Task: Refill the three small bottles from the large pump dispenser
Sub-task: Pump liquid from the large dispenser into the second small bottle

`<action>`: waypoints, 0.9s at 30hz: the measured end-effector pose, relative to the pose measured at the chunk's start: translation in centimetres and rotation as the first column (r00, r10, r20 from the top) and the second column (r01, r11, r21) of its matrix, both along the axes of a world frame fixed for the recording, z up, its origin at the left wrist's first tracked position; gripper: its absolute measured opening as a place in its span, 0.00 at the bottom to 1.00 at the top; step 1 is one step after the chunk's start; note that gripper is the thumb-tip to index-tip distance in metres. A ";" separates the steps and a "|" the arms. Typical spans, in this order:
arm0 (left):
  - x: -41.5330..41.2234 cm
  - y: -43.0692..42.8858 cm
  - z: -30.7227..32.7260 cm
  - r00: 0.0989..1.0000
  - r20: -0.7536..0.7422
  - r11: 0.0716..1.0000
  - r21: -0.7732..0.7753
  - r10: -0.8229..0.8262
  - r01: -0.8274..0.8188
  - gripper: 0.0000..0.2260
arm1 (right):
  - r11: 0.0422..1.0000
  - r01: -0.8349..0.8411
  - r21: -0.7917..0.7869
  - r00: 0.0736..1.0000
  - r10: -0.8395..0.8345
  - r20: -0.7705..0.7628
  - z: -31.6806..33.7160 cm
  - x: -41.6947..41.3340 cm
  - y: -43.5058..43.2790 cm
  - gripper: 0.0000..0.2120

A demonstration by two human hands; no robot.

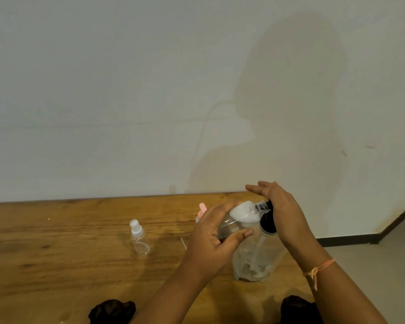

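Far left on the wooden table (56,230), a small clear spray bottle (139,239) w/ white cap sat alone, well apart from both hands. A pink-capped bottle (202,210) showed just behind the left hand (208,244). That hand had fingers & thumb curled round a small clear bottle (242,215), held tilted, w/ white liquid pooled near its open threaded neck. The neck met the black pump head (268,224) of the large clear dispenser (253,260). The right hand (283,213) lay over the pump head, fingers straight, palm on it. An orange thread bracelet (318,268) was on that wrist.
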State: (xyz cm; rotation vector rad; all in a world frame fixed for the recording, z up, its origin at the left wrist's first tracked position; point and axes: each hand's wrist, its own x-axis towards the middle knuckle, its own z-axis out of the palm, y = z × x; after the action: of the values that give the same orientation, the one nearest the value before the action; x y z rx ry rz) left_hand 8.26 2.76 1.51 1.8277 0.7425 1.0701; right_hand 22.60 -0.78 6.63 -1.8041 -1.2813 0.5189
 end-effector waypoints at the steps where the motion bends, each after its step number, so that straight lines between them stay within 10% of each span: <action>1: 0.0 0.0 0.0 1.000 -0.003 1.000 0.009 0.004 -0.004 0.23 | 1.000 0.007 -0.004 1.000 -0.007 0.001 0.1 0.0 -0.1 0.23; 5: 0.2 0.0 0.0 1.000 -0.016 1.000 -0.013 -0.024 0.024 0.22 | 0.999 -0.035 -0.037 0.998 0.037 0.055 -0.7 0.4 -0.3 0.17; 7: 0.2 -0.1 -0.2 1.000 -0.009 0.999 -0.021 -0.029 0.029 0.21 | 0.997 -0.035 -0.062 0.993 0.042 0.113 -1.3 0.7 -0.4 0.36; 11: 0.2 -0.3 -0.2 1.000 0.009 0.999 -0.025 -0.022 0.022 0.20 | 0.998 0.011 -0.057 0.998 -0.007 0.060 -1.1 0.7 -0.3 0.41; 15: 0.1 -0.2 -0.1 1.000 0.000 1.000 -0.002 -0.007 0.007 0.21 | 1.000 0.013 -0.006 1.000 -0.014 -0.027 0.0 -0.3 -0.3 0.17; 22: 0.3 -0.1 -0.3 1.000 -0.011 1.000 -0.011 -0.017 0.016 0.21 | 0.994 -0.027 -0.102 0.994 0.038 0.106 -0.9 0.8 -0.1 0.17; 27: 0.3 -0.1 -0.4 1.000 0.000 1.000 0.001 -0.010 0.010 0.21 | 0.992 -0.005 -0.124 0.987 0.025 0.158 -1.1 1.0 -0.3 0.44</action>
State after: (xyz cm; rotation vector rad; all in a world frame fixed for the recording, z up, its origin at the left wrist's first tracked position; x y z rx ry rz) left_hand 8.59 2.65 1.15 1.8298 0.7323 1.0646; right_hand 23.57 -1.07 5.53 -1.9729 -1.3978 0.4789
